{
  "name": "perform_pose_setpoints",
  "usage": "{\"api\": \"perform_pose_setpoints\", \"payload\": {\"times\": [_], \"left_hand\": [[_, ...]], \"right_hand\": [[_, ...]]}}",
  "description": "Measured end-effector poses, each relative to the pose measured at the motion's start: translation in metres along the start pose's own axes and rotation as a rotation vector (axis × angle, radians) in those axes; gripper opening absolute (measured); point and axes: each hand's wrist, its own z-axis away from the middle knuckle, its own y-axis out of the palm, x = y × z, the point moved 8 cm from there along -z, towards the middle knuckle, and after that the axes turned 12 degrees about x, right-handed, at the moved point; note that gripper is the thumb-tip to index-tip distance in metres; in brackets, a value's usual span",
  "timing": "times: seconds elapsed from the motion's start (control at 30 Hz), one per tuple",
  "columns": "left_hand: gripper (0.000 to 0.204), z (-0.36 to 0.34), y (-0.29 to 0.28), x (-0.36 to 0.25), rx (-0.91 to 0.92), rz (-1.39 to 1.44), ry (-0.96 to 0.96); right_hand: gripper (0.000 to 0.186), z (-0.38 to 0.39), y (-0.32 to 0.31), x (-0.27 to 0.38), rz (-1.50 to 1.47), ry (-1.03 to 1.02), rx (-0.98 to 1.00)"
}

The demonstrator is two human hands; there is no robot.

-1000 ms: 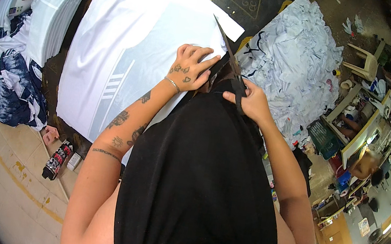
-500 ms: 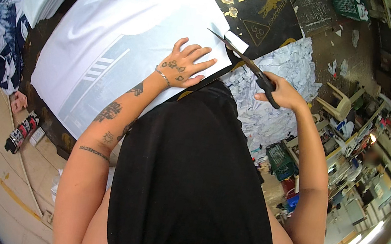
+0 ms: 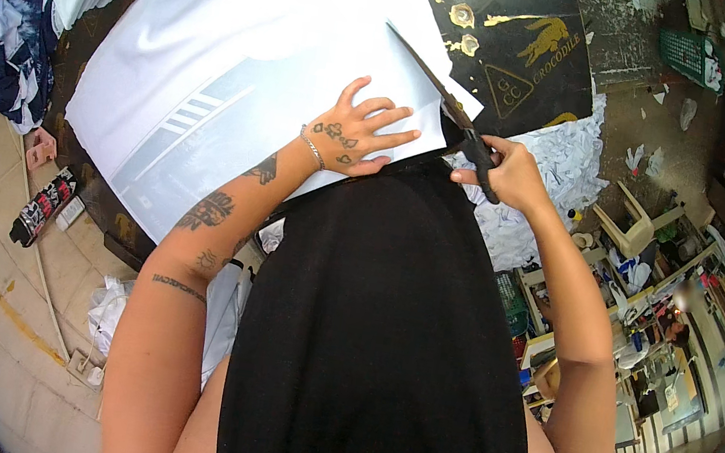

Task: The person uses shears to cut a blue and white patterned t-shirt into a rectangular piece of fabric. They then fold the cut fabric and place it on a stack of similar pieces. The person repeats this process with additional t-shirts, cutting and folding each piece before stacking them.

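Here, in the head view, the scissors (image 3: 461,120) lie with their long axis on a diagonal: the dark handles sit low and to the right inside the right hand (image 3: 505,171), and the blades point up and to the left, across the right edge of the white fabric (image 3: 245,71). The blades look nearly closed, though the tips are too thin to judge exactly. The right hand is curled around the handles, fingers wrapped through them. The left hand (image 3: 359,133) is spread flat, fingers fanned and palm down, pressing on the near corner of the white fabric just left of the blades. That fabric covers most of the dark surface (image 3: 533,65), which bears gold printed shapes at its far right part. A heap of white scraps (image 3: 564,176) lies on the floor beyond the right hand, and a spray can (image 3: 43,205) lies on the floor at the far left.

Against half a second ago, the scissors have swung from a flatter slant to a steeper one, their tips now reaching farther over the fabric. The left hand has stayed spread on the same corner.
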Motion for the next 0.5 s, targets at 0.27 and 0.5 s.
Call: {"api": "perform_pose_setpoints", "payload": {"times": [0.27,0.5], "left_hand": [[0.061,0.003,-0.004,0.004,0.01,0.075,-0.016],[0.06,-0.001,-0.01,0.006,-0.319,0.158,-0.443]], "right_hand": [[0.073,-0.018,-0.015,0.008,0.039,-0.049,-0.046],[0.091,-0.018,-0.147,0.108,0.647,-0.007,0.269]]}}
